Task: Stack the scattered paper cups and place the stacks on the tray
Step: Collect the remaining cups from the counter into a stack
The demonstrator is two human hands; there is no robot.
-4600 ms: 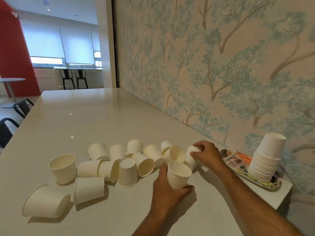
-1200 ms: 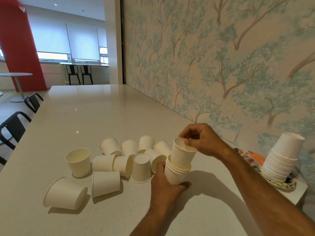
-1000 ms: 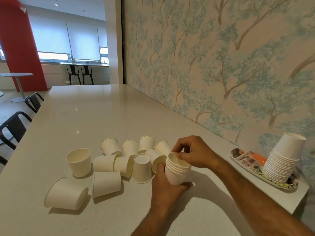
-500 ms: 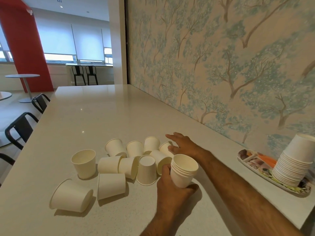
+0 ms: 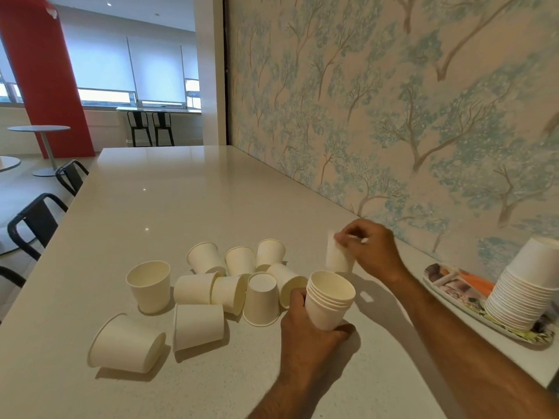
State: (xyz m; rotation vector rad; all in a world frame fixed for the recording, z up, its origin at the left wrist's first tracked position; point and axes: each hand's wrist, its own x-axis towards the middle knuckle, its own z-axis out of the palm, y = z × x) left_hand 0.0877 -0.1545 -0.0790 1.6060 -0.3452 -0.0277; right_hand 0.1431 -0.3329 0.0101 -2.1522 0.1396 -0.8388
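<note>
Tree-patterned wallpaper is backing the counter. Right hand is pinching a blurred paper cup, hanging at one o'clock from the upright stack that left hand is gripping, mouth upward.

Pale speckled tabletop runs toward 12 o'clock. Tree-patterned wallpaper borders it at 3 o'clock. Red column and round table at 10 o'clock; two black stools at 11 o'clock; black chairs at 9 o'clock.
</note>
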